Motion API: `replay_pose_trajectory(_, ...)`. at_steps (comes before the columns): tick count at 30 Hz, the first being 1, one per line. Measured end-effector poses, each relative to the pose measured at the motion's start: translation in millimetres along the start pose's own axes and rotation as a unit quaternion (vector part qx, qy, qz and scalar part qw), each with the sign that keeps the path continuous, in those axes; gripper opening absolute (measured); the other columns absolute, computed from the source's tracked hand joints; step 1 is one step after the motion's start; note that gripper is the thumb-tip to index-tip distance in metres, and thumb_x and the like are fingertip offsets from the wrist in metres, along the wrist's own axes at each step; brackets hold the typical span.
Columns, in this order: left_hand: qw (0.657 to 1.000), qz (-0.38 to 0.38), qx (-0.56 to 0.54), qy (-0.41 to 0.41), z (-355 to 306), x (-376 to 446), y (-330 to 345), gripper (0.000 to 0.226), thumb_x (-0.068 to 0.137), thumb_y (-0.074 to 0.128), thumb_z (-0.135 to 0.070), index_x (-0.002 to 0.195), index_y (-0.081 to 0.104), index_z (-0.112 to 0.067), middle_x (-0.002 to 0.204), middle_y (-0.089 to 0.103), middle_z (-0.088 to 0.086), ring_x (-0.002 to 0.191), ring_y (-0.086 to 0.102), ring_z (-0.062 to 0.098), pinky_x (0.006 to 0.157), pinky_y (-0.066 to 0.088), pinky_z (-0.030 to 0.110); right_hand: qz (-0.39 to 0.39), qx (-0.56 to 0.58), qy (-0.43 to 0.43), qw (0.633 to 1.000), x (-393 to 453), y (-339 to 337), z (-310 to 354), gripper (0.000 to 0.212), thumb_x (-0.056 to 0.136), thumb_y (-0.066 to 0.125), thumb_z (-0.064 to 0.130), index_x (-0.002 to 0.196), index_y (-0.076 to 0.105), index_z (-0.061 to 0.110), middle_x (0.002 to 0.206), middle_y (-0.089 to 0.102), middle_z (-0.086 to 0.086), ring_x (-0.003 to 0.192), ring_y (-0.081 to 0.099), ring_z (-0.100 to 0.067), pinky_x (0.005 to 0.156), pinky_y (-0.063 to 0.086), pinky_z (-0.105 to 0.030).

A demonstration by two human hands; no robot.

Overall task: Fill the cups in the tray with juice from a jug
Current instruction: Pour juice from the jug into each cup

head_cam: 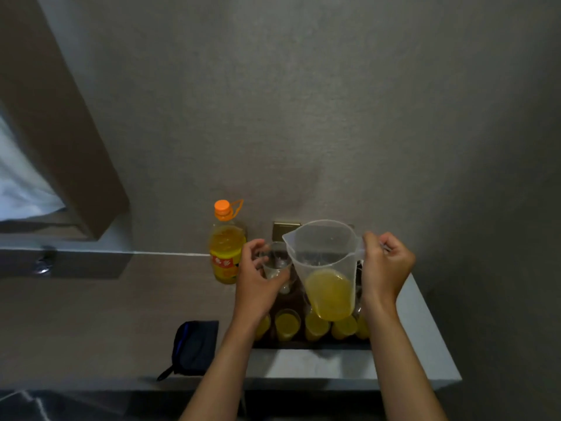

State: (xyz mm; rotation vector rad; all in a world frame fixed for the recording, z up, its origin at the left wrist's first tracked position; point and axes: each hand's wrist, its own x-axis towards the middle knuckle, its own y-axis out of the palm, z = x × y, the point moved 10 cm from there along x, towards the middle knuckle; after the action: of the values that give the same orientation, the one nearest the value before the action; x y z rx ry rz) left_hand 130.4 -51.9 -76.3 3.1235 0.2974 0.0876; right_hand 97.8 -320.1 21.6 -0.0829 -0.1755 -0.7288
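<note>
A pouch is lying leftmost, then a bottle. The left hand is gripping an empty cup; the right hand is gripping the jug (partly full) above the tray.

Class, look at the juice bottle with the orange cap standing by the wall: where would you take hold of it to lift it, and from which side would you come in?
Probably by the orange carry loop beside the cap, or a grip round the narrow neck under it. The bottle stands upright against the wall, so come from above or the open left; the left hand and clear cup crowd its right side.
</note>
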Motion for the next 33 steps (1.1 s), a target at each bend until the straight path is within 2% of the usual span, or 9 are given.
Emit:
replay_pose_trajectory(3,0.998,-0.022,-0.044,-0.024,7,3,-12,0.077,0.073,0.09,-0.012,0.133,0.048,-0.037,0.13,0.059,-0.013,0.122,0.058,0.008,0.099,0.056,0.038,0.031,-0.016,-0.029,0.999,0,11,13,0.042,0.091,0.064,0.007,0.057,0.042,0.017,0.051,0.037,0.003,0.054,0.035,-0.019,0.054,0.034,-0.034)
replay_pose_trajectory(7,0.995,-0.038,-0.08,-0.046,17,5,-27,0.078,0.07,0.09,-0.004,0.132,0.051,-0.03,0.132,0.06,-0.009,0.122,0.059,0.007,0.104,0.053,0.043,0.084,-0.061,-0.057,0.993,0,32,29,0.042,0.09,0.064,0.009,0.056,0.041,0.019,0.049,0.035,0.008,0.054,0.035,-0.016,0.056,0.034,-0.033)
replay_pose_trajectory(9,0.993,-0.038,-0.1,-0.05,20,5,-32,0.072,0.07,0.088,0.001,0.125,0.055,-0.033,0.129,0.062,-0.008,0.115,0.062,-0.002,0.102,0.054,0.042,0.099,-0.083,-0.069,0.989,1,40,37,0.045,0.087,0.065,0.01,0.053,0.038,0.022,0.049,0.033,0.009,0.054,0.033,-0.015,0.056,0.032,-0.034)
replay_pose_trajectory(12,0.993,-0.033,-0.099,-0.056,27,6,-39,0.071,0.069,0.089,0.003,0.12,0.059,-0.035,0.119,0.067,-0.018,0.107,0.063,-0.011,0.099,0.055,0.041,0.109,-0.113,-0.091,0.983,3,51,50,0.046,0.084,0.066,0.01,0.051,0.035,0.021,0.048,0.03,0.011,0.053,0.031,-0.015,0.057,0.03,-0.034)
replay_pose_trajectory(16,0.996,-0.021,-0.083,-0.037,22,7,-45,0.071,0.066,0.089,0.002,0.115,0.058,-0.038,0.116,0.068,-0.018,0.115,0.062,0.0,0.098,0.054,0.035,0.121,-0.154,-0.122,0.973,1,63,69,0.043,0.083,0.067,0.016,0.051,0.038,0.019,0.046,0.031,0.01,0.052,0.032,-0.014,0.057,0.03,-0.033)
replay_pose_trajectory(20,0.995,0.007,-0.095,-0.019,8,6,-44,0.066,0.062,0.087,-0.017,0.109,0.054,-0.05,0.121,0.069,-0.013,0.116,0.064,0.006,0.09,0.057,0.039,0.127,-0.201,-0.158,0.958,-3,73,91,0.038,0.082,0.066,0.02,0.055,0.04,0.018,0.048,0.032,0.009,0.05,0.032,-0.012,0.055,0.03,-0.031)
replay_pose_trajectory(24,0.995,0.018,-0.095,-0.017,0,3,-44,0.068,0.067,0.088,-0.019,0.114,0.051,-0.051,0.122,0.068,-0.015,0.115,0.064,0.007,0.083,0.057,0.03,0.124,-0.232,-0.186,0.947,-5,79,113,0.037,0.081,0.065,0.022,0.054,0.039,0.017,0.047,0.032,0.009,0.049,0.032,-0.011,0.053,0.028,-0.028)
replay_pose_trajectory(27,0.994,0.025,-0.102,-0.021,-1,2,-43,0.068,0.077,0.087,-0.008,0.123,0.049,-0.041,0.125,0.066,-0.014,0.115,0.062,0.004,0.076,0.054,0.018,0.124,-0.252,-0.205,0.937,-6,86,126,0.037,0.078,0.064,0.022,0.052,0.037,0.016,0.045,0.031,0.007,0.048,0.032,-0.012,0.053,0.028,-0.028)
replay_pose_trajectory(33,0.995,0.028,-0.098,-0.012,-4,-1,-41,0.068,0.077,0.086,-0.007,0.13,0.055,-0.035,0.125,0.067,-0.017,0.117,0.061,-0.001,0.089,0.052,0.022,0.124,-0.289,-0.239,0.919,-6,96,146,0.034,0.077,0.064,0.026,0.053,0.044,0.014,0.044,0.037,0.007,0.048,0.039,-0.013,0.054,0.034,-0.031)
